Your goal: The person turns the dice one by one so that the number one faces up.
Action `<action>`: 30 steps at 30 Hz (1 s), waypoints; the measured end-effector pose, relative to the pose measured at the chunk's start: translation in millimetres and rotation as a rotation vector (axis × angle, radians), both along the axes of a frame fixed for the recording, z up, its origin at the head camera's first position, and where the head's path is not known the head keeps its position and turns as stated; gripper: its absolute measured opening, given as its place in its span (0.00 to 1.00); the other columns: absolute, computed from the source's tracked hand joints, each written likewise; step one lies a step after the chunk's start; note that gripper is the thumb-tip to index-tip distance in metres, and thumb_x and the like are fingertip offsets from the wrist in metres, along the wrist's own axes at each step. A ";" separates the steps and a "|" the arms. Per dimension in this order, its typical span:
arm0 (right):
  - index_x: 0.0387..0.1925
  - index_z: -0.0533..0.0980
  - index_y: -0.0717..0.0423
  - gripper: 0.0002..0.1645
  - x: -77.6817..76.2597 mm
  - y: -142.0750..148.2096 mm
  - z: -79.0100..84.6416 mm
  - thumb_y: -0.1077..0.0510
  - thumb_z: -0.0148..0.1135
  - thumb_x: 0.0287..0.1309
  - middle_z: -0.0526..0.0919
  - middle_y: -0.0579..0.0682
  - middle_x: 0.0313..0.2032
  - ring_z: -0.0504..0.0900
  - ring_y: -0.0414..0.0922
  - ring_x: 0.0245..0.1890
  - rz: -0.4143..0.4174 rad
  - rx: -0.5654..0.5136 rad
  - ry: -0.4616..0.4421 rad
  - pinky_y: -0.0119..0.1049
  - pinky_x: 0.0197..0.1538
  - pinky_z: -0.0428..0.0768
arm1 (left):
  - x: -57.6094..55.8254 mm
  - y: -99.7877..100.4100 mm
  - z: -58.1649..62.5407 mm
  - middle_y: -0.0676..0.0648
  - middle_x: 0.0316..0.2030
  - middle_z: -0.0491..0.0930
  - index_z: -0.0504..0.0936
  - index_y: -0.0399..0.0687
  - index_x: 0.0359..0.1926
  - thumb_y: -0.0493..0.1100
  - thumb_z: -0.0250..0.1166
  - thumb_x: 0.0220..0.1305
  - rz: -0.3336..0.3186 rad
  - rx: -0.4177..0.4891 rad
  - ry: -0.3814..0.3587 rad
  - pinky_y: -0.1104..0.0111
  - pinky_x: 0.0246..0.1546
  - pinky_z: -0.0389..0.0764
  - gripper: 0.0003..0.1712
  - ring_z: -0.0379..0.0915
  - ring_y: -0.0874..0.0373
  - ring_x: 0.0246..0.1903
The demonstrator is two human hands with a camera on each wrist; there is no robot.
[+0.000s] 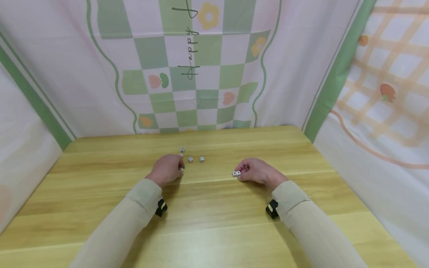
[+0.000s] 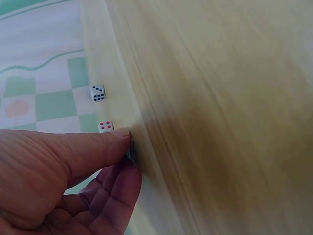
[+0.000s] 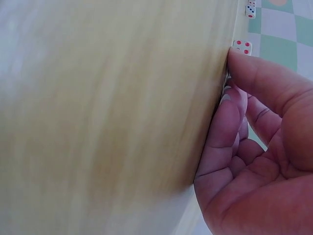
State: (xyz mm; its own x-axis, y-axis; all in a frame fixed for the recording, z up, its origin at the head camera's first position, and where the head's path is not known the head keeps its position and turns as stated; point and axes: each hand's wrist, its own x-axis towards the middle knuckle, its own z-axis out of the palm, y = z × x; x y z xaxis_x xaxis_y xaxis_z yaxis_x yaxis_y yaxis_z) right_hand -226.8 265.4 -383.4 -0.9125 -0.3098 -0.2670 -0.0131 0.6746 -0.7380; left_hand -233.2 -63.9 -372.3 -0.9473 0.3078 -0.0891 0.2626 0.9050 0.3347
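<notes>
My left hand (image 1: 166,170) pinches a small white die (image 1: 181,169) between thumb and fingertips, low over the wooden table. The thumb and fingers cover most of that die in the left wrist view. To the right, my right hand (image 1: 257,172) holds a white die (image 1: 238,173) at its fingertips. Right up against it, on its left side, sits another die (image 1: 234,174). In the right wrist view a die with red pips (image 3: 243,47) shows just past the thumb, while the fingers hide the held one.
Beyond the left hand are several more white dice: one farthest back (image 1: 182,149), one partly behind the hand (image 1: 181,155), and two in a row, a nearer die (image 1: 190,159) and a die to its right (image 1: 202,159). A patterned curtain (image 1: 209,67) hangs along the table's (image 1: 214,223) back edge.
</notes>
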 end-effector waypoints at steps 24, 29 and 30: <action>0.47 0.82 0.60 0.13 -0.6 1.1 -3.0 0.63 0.71 0.61 0.82 0.51 0.38 0.75 0.45 0.37 -0.007 0.009 -0.009 0.36 0.44 0.74 | 16.0 -2.8 5.7 0.50 0.39 0.85 0.88 0.47 0.43 0.38 0.70 0.67 -0.046 0.075 0.005 0.59 0.48 0.81 0.06 0.78 0.56 0.39; 0.47 0.82 0.61 0.13 -0.3 0.9 -0.6 0.63 0.71 0.61 0.82 0.51 0.38 0.75 0.45 0.37 -0.008 0.002 -0.011 0.36 0.43 0.74 | 21.8 -3.6 5.8 0.51 0.40 0.85 0.88 0.46 0.44 0.39 0.69 0.66 -0.054 0.155 -0.024 0.60 0.47 0.81 0.07 0.77 0.58 0.39; 0.47 0.82 0.61 0.13 -0.2 0.9 0.0 0.63 0.71 0.62 0.82 0.51 0.38 0.75 0.45 0.37 -0.008 0.001 -0.011 0.36 0.44 0.74 | 22.9 -3.6 5.5 0.51 0.40 0.85 0.88 0.46 0.45 0.39 0.70 0.66 -0.058 0.168 -0.028 0.60 0.47 0.81 0.07 0.78 0.58 0.39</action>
State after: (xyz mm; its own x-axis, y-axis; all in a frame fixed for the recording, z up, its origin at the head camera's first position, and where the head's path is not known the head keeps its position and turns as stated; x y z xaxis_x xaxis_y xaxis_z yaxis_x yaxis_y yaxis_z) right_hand -227.0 266.3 -383.4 -0.9119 -0.3026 -0.2773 0.0002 0.6754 -0.7375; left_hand -210.3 -67.5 -366.8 -0.9256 0.3742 -0.0577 0.3009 0.8195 0.4878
